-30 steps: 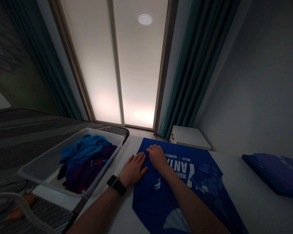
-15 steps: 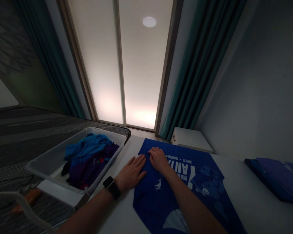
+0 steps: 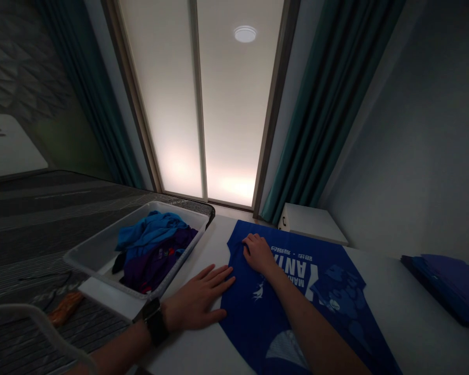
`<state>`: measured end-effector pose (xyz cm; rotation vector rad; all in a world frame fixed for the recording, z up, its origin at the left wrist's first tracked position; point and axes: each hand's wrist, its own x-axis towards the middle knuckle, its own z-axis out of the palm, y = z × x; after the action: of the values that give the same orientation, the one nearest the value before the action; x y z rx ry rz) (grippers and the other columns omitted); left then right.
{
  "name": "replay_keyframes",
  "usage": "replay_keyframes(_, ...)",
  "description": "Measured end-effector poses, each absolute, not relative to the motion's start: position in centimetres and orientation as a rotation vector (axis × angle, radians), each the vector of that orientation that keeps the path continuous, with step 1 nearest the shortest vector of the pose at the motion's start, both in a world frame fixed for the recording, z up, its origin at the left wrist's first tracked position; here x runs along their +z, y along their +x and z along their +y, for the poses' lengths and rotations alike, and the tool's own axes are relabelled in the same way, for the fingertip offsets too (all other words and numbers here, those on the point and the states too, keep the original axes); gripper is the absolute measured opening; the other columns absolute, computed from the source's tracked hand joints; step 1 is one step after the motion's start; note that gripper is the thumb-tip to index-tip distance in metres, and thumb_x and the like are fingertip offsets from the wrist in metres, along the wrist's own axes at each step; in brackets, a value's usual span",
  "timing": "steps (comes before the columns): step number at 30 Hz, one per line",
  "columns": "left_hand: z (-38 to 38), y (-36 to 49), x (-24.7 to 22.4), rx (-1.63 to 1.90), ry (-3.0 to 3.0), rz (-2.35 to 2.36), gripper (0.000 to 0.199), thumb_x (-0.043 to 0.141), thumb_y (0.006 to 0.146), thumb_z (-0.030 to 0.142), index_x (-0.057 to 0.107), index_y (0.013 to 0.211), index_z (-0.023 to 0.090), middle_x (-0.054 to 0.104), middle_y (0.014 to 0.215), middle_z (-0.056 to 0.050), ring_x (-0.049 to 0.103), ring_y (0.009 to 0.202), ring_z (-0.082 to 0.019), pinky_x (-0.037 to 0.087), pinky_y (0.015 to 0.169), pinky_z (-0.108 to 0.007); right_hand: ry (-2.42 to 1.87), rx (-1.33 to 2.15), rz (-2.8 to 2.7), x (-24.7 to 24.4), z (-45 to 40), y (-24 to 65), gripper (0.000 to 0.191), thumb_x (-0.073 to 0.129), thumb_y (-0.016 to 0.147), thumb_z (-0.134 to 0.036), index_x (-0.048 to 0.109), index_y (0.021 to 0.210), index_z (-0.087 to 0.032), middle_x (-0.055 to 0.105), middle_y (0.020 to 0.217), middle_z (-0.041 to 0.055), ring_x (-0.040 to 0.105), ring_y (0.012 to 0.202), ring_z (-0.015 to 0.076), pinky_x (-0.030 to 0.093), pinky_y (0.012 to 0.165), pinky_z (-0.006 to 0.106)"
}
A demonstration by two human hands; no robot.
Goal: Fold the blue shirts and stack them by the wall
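A blue printed sports shirt (image 3: 242, 307) lies spread on the white table (image 3: 203, 349), its white lettering upside down from where I look. My left hand (image 3: 199, 297), a black watch on its wrist, is flat with fingers spread; its fingertips touch the shirt's left edge. Higher on the shirt rests my right hand (image 3: 259, 253), its fingers curled onto the cloth near the upper left corner. Whether they pinch the fabric is hard to see. Part of the shirt is hidden under my right forearm.
Left of the table stands a translucent plastic bin (image 3: 86, 260) holding crumpled blue and purple clothes (image 3: 152, 234). Folded clothes (image 3: 449, 281) are stacked at the table's right side. A white cabinet (image 3: 316, 224) stands beyond the far edge. A pale curved bar (image 3: 35, 317) crosses the lower left.
My left hand has slid down along the shirt's left edge, its fingers spreading wider. My right hand stays at nearly the same spot on the shirt. The view has shifted slightly.
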<state>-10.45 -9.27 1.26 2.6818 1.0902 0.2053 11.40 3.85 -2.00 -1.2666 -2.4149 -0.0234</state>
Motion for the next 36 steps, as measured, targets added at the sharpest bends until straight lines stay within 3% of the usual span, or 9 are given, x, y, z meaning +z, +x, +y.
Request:
replay_keyframes(4,-9.3,-10.7,1.3,0.267,2.643,1.087,0.062,0.047,0.095,0.047,0.026,0.151,0.029,0.023,0.158,-0.005,0.023,0.145,-0.027,0.018,0.119,-0.050,-1.261,0.005,-2.427,-1.9,3.9,11.6,0.023,0.046,0.090,-0.017,0.062,0.106,-0.019,0.062,0.109,0.0086,0.052,0.103,0.0228,0.040,0.088,0.037)
replay_keyframes(9,-9.4,-11.1,1.2,0.469,2.561,1.139,0.049,0.034,0.101,0.037,0.033,0.149,0.028,0.034,0.155,-0.003,0.031,0.141,-0.023,0.030,0.116,-0.042,-1.286,0.112,-2.418,-1.2,4.3,11.8,0.029,0.045,0.091,-0.020,0.060,0.115,-0.018,0.061,0.118,0.0099,0.052,0.110,0.0235,0.041,0.090,0.037)
replay_keyframes(14,-9.7,-10.5,1.9,0.327,2.659,1.006,0.053,0.041,0.098,0.043,0.034,0.148,0.029,0.029,0.156,-0.004,0.031,0.142,-0.027,0.025,0.117,-0.047,-1.289,0.224,-2.486,-1.0,3.3,13.8,0.043,0.047,0.092,-0.025,0.052,0.133,-0.015,0.053,0.136,0.0129,0.046,0.127,0.0254,0.036,0.104,0.041)
replay_keyframes(19,-10.0,-10.2,2.9,0.229,2.717,0.887,0.051,0.043,0.096,0.044,0.040,0.145,0.030,0.030,0.156,-0.002,0.031,0.141,-0.026,0.022,0.118,-0.046,-1.316,0.247,-2.489,-1.9,0.4,19.5,0.045,0.044,0.094,-0.027,0.049,0.137,-0.017,0.049,0.142,0.0117,0.042,0.133,0.0241,0.031,0.111,0.044)
replay_keyframes(23,-9.5,-9.5,2.7,0.332,2.756,0.872,0.042,0.041,0.098,0.036,0.048,0.139,0.032,0.042,0.150,-0.001,0.039,0.137,-0.024,0.021,0.119,-0.045,-1.402,0.215,-2.426,-2.5,-1.5,25.8,0.043,0.036,0.095,-0.018,0.052,0.134,-0.019,0.053,0.139,0.0104,0.046,0.130,0.0216,0.034,0.110,0.045)
replay_keyframes(29,-8.1,-2.5,2.7,0.357,2.783,0.829,0.046,0.041,0.097,0.028,0.042,0.143,0.029,0.050,0.143,-0.003,0.047,0.130,-0.022,0.029,0.115,-0.044,-1.614,0.190,-2.271,-3.5,-2.6,31.7,0.041,0.037,0.093,-0.017,0.059,0.127,-0.016,0.055,0.136,0.0134,0.047,0.129,0.0237,0.034,0.109,0.046)
replay_keyframes(36,-7.0,7.4,2.7,0.298,2.900,0.781,0.028,0.048,0.093,0.028,0.060,0.117,0.021,0.064,0.112,-0.007,0.057,0.104,-0.024,0.043,0.095,-0.040,-1.498,0.152,-2.226,-3.0,-3.6,30.9,0.035,0.037,0.089,-0.006,0.065,0.106,-0.018,0.062,0.117,0.0102,0.054,0.116,0.0209,0.036,0.104,0.041)
